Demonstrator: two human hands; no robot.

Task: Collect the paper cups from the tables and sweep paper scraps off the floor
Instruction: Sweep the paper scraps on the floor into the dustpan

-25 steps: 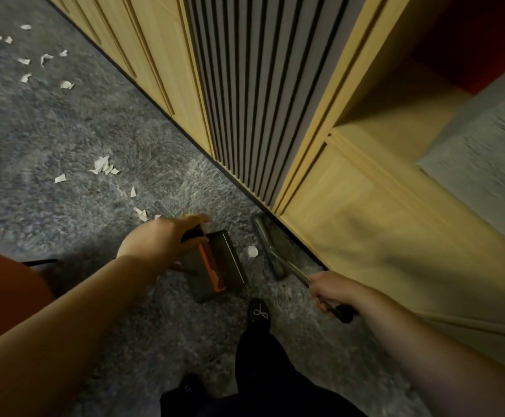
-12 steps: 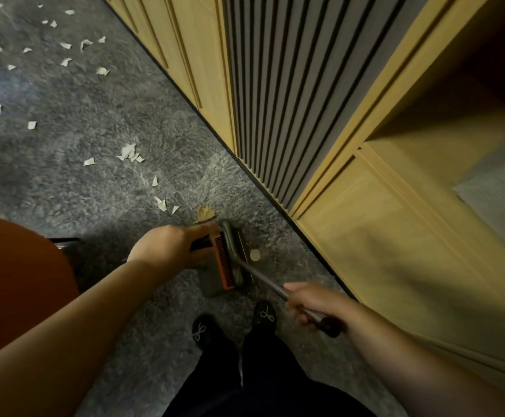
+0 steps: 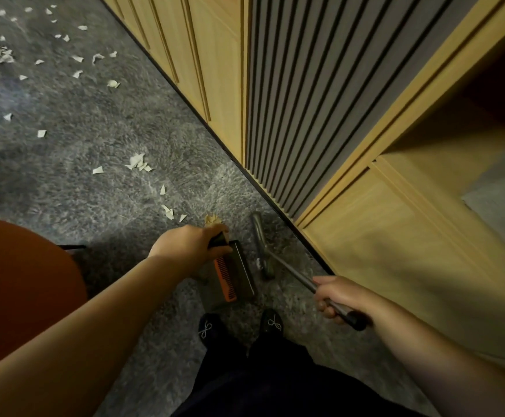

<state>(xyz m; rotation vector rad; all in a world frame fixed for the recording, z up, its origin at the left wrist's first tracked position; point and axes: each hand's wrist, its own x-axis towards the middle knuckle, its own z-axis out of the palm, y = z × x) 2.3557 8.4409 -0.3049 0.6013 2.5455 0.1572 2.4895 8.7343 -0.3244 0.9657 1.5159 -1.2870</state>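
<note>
- Two hands busy: our left hand [image 3: 189,246] grips the dustpan [image 3: 234,273] handle, right hand [image 3: 336,296] wraps the broom [image 3: 261,245] shaft.
- Nearest paper scraps [image 3: 170,210] lie just far-left of the pan, trail running far-left; left hand's nearer.
- Broom head sits right of pan, axis near-far, close by the cabinet [image 3: 380,242].

An office or lounge interior: grey carpet [image 3: 73,152], built-in wooden cabinets [image 3: 215,70], and a slatted wall panel [image 3: 305,94].

Dim room with mottled grey carpet floor [image 3: 73,121] and panelled wall
Light wooden cabinet panels [image 3: 215,70] flank a dark vertical-slatted section [image 3: 314,94]; a rounded orange seat [image 3: 19,272] sits left
</note>
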